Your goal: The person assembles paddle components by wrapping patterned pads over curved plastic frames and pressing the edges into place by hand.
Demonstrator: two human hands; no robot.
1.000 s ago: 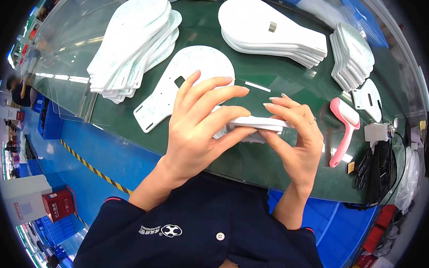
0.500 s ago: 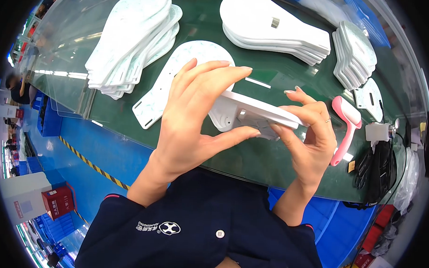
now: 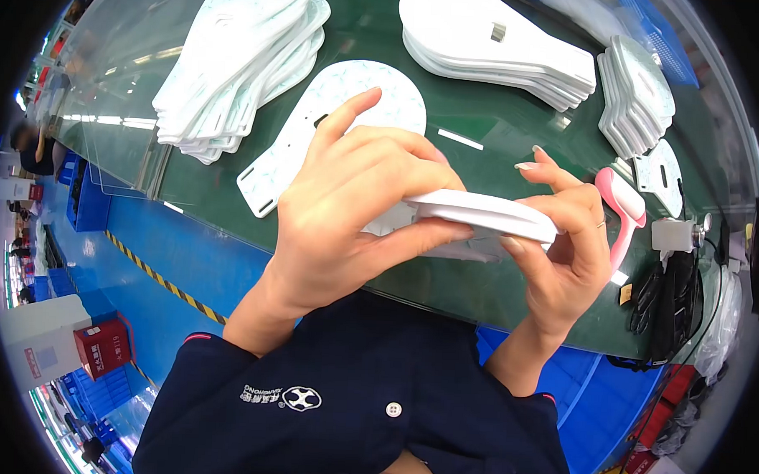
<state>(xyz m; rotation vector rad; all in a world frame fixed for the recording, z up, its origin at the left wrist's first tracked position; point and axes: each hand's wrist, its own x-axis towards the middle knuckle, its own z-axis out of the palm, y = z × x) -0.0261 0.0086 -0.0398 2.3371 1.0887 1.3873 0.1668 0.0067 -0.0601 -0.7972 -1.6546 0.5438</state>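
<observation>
A small white plastic part (image 3: 485,211) is held nearly edge-on between both hands above the green table. My left hand (image 3: 356,203) pinches its left end between thumb and fingers, with the index finger raised. My right hand (image 3: 568,231) grips the right end between thumb and a finger, other fingers lifted. Behind my left hand lies a paddle-shaped white panel (image 3: 368,82) with a pale green pattern, partly covered by that hand. Something whitish and translucent shows below the held part; I cannot make out its shape.
Stacked patterned panels (image 3: 235,56) stand at the back left, white panels (image 3: 487,40) at the back centre, smaller pieces (image 3: 635,95) at the right. A pink-handled roller (image 3: 623,212) lies near a dark bag (image 3: 674,306). Blue bins (image 3: 591,395) sit below the table (image 3: 445,285).
Both hands have shifted slightly right. The held part has turned from a slanted view showing its inner side to nearly edge-on, and my left fingers have closed onto it.
</observation>
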